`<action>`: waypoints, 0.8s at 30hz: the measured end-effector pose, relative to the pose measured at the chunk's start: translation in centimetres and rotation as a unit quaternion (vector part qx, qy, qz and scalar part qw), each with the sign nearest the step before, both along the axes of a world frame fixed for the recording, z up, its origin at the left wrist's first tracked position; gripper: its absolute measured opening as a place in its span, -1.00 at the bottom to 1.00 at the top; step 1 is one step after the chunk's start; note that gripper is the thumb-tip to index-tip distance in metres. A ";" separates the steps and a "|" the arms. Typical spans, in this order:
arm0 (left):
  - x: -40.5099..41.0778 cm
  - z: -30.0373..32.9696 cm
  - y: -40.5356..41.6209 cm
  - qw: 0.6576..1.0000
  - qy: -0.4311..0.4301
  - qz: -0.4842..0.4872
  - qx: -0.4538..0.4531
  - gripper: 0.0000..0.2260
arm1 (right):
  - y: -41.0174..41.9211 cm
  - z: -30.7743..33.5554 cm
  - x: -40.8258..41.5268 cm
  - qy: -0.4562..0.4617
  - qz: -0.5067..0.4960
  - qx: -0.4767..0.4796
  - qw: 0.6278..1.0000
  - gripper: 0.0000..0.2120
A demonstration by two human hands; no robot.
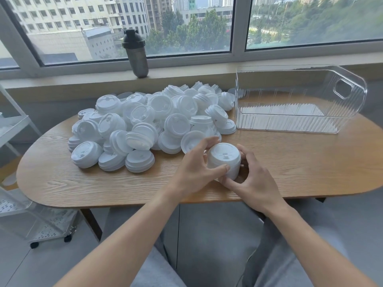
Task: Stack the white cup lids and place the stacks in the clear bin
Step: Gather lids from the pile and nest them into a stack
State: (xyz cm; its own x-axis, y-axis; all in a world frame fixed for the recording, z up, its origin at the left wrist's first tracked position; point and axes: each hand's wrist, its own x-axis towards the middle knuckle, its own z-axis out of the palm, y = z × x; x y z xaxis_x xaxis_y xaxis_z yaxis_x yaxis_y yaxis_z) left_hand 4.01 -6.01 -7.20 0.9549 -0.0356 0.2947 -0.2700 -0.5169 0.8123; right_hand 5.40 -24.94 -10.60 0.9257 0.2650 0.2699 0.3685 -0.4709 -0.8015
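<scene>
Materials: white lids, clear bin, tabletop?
White cup lid stack held by both hands: thin matte moulded plastic, apparently. Clear ribbed bin: glossy rigid transparent plastic, the table showing through it. Oval wooden tabletop: visible wood grain, possibly veneer or laminate.

Obstacle: heap of white cup lids (153, 123), filling the table's (310, 168) left and middle, edge just beside the clear bin's (290, 119) left wall. Open passage: bare wood right of the heap, along the bin's front. Bin top open.

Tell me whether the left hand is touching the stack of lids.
Touching. The head view shows the left hand's thumb pressed against the side of the stack of lids.
</scene>
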 end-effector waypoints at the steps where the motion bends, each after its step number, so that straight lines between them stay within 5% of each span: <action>1: 0.1 0.0 0.1 1.000 0.004 -0.005 -0.001 -0.33 | -0.1 0.1 0.0 0.006 0.006 0.009 1.000 -0.14; 6: 0.5 -0.1 0.3 0.999 0.020 -0.026 -0.005 -0.31 | -0.7 0.6 0.3 0.069 0.029 0.129 0.989 -0.39; 10: 0.7 -0.2 0.4 0.999 0.027 -0.034 -0.010 -0.31 | -0.5 0.7 0.5 0.072 0.011 0.138 0.988 -0.68; 20: 0.4 -0.7 0.3 0.999 0.027 -0.041 -0.022 -0.35 | -0.4 0.7 0.5 0.075 -0.003 0.141 0.987 -0.67; 24: -0.1 -1.6 0.8 0.999 0.020 -0.031 -0.027 -0.38 | -0.3 1.5 -0.2 0.077 0.010 0.121 0.990 -0.44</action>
